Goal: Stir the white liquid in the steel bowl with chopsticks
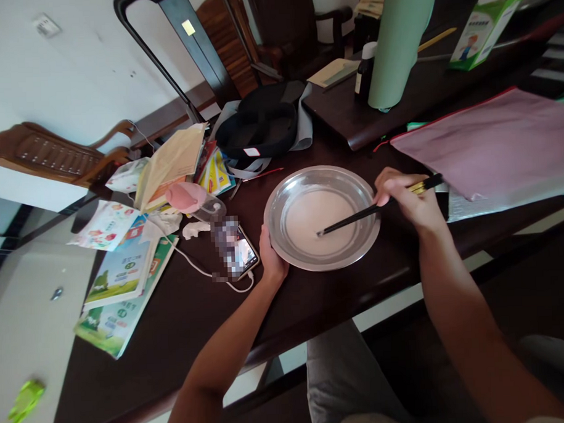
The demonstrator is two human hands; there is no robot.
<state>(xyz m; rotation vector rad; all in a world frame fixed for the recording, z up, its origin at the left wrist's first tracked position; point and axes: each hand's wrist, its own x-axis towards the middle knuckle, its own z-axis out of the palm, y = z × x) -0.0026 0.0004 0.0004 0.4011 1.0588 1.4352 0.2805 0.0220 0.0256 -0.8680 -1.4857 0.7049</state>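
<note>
A shiny metal bowl (pixel 275 202) stands on the dark table, with a pale, whitish liquid (pixel 305 214) covering its bottom. My left hand (pixel 273 261) grips the bowl's near left side, thumb up along the rim and the other fingers hidden beneath it. In my right hand (pixel 402 195), fingers closed, is a pair of black chopsticks (pixel 356 216) with gold bands near the top end. They slant down to the left across the bowl, and their tips touch the liquid near its middle.
Left of the bowl lies a phone (pixel 239 250) with a white cable (pixel 186 259). Books (pixel 122 272) and papers crowd the table's left side. Behind are an open black case (pixel 260 129) and a green roll (pixel 399 47); a pink zip pouch (pixel 487 142) lies at right.
</note>
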